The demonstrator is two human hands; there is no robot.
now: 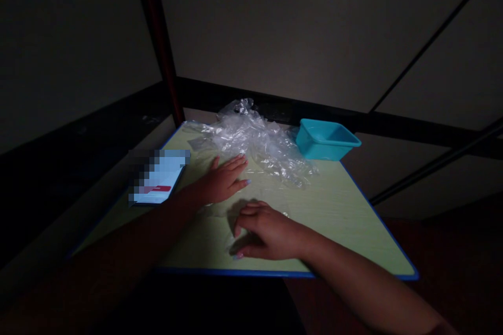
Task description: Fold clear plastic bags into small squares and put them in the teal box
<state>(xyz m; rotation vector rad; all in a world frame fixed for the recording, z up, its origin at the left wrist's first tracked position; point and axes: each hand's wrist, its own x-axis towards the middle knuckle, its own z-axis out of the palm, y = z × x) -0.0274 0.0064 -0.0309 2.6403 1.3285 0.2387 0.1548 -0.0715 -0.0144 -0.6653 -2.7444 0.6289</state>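
Observation:
My left hand (223, 180) lies palm down on the pale green tabletop (338, 220), its fingers spread just in front of a heap of crumpled clear plastic bags (251, 138). Closer to the front edge is my right hand (267, 227), with curved fingers and the thumb apart from them. Nothing shows in the gap between that thumb and the fingers. Faint shiny edges between and beside the hands look like a flat piece of clear plastic (214, 210), though the dim light hides its outline.
A turquoise plastic bin (326, 141) stands at the back right corner, touching or close to the bags. On the left edge lies a phone (161, 180) with a lit screen, partly pixelated. The table has a blue rim (236, 272), and a wall (275, 26) rises behind it.

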